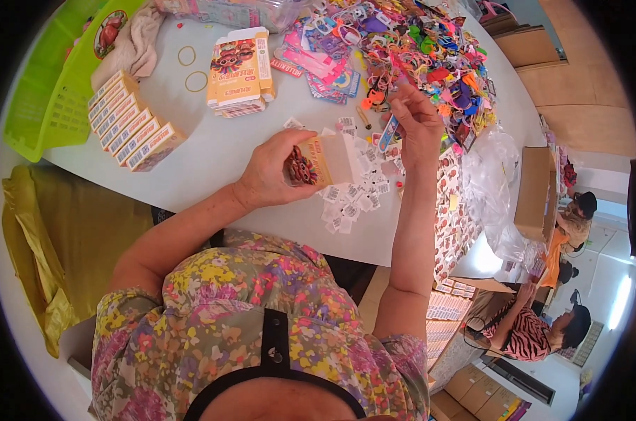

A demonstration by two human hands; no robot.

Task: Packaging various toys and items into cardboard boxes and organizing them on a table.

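Note:
My left hand is wrapped round a small yellow-and-white carton with a cartoon picture on it. The carton lies tilted, its white end flap sticking out to the right. Over the near edge of a heap of colourful trinkets, my right hand is raised with its fingers pinched. A small blue oblong trinket shows at its thumb side and appears to hang from the pinch. Little white printed paper slips are scattered on the table between and below the hands.
Flattened cartons are stacked beyond my left hand, beside two rubber bands. Filled-out cartons stand in a row near a green basket. Pink cards lie by the heap. Clear plastic bags and co-workers are at right.

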